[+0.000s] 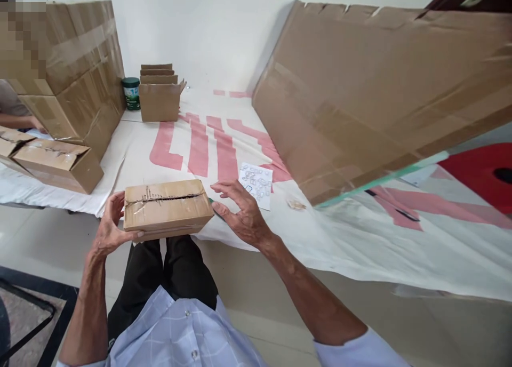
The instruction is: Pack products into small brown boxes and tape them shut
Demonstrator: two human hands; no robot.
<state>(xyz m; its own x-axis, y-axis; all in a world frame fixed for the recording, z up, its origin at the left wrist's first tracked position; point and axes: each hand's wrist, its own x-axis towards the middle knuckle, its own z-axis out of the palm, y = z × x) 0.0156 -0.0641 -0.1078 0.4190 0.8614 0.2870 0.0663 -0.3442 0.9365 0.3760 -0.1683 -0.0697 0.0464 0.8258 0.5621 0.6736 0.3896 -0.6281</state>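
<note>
A small brown cardboard box point(170, 217) lies crosswise at the table's front edge, its top flaps meeting in a seam with dark scribbled marks along it. My left hand point(114, 225) grips its left end, the thumb along the near side and the fingers behind. At the box's right end, my right hand point(244, 212) is open with fingers stretched and apart. Under that thumb a dark green thing point(218, 211) shows only in part; I cannot tell its kind. Just beyond the right hand lies a paper sheet point(260, 185) covered in drawn shapes.
Two closed cardboard boxes point(58, 164) sit at the left edge before a large taped carton point(86, 73). Behind are a green tin point(132, 94) and an open box point(160, 103) with upright flaps. A big cardboard panel point(360, 100) leans on the right. Another person's hand point(38, 124) shows far left.
</note>
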